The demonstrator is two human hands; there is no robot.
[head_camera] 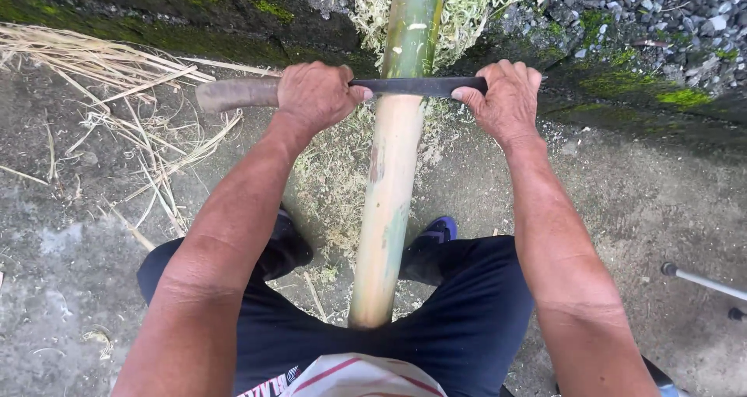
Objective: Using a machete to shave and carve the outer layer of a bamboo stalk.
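— Fingers first: how do they sit?

— Fingers of the left hand (315, 95) are curled tight round the knife (342, 88) at its wooden handle, left of centre in the upper frame. Those of the right hand (506, 97) are clamped over the far end of the dark blade, right of centre.

— And the blade?

— It lies level across the bamboo pole (393, 171), touching it where green skin above meets pale stripped wood below.

— Where does the pole run?

— From top centre down between the knees, its near end against the dark shorts (467, 319).

— Around it?

— Pale shavings (366, 8) heaped at the top, dry straw (117, 78) at upper left, a blue shoe (436, 230) beside the pole, concrete ground (646, 202), gravel (661, 12) at upper right.
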